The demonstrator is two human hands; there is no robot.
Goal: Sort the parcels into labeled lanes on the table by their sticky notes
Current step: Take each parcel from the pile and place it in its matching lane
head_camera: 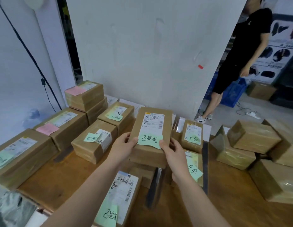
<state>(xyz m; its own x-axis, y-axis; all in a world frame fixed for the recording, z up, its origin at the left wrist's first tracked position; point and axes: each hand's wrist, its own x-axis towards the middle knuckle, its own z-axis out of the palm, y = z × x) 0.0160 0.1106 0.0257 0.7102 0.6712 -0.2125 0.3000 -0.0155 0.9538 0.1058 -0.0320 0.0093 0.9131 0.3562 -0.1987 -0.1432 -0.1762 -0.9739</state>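
Note:
I hold a brown parcel [151, 126] above the middle of the wooden table [63, 174]. It has a white shipping label and a green sticky note [149, 141] with handwriting at its near end. My left hand [124, 147] grips its near left edge. My right hand [173, 153] grips its near right corner, thumb on the note. Right below it lies another parcel [119, 199] with a green note. To the left stand parcels with green notes [93, 140] and pink notes [60, 126]. To the right, two parcels [192, 136] carry green notes.
A loose pile of unlabeled brown boxes [252, 138] fills the table's right side. A white wall [150, 54] stands behind the table. A person in black [237, 59] stands at the back right beside a blue crate [232, 94]. A black cable [27, 51] hangs at left.

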